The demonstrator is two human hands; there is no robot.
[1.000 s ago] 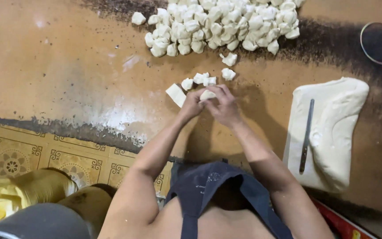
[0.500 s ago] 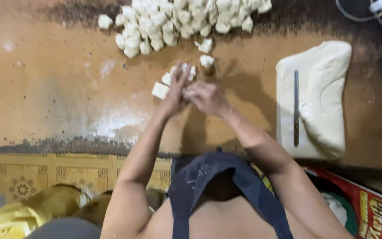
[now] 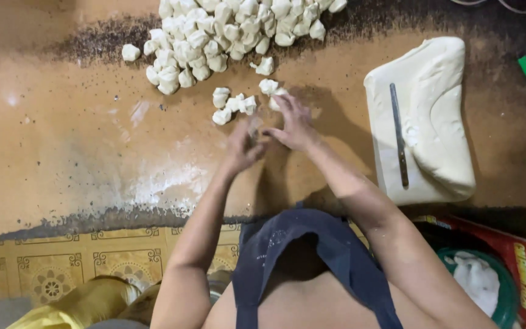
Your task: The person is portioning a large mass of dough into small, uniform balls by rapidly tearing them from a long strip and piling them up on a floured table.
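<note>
both hands meet over the brown worktop [image 3: 62, 140]. left hand [image 3: 245, 146] and right hand [image 3: 293, 125] are pinched together around one small dough piece [image 3: 255, 127], mostly hidden between the fingers. just beyond them sit about five loose cut pieces [image 3: 234, 102], and past those one big heap of dough lumps [image 3: 232, 30], too many to count. off to the right, one large dough slab [image 3: 439, 109] with one long knife [image 3: 399, 135] lying on it.

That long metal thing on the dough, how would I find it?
Look to the right of the brown table for the big white dough slab. The thin dark metal blade lies lengthwise on its left part. It alone is straight, hard and grey; everything nearby is soft and white.
</note>
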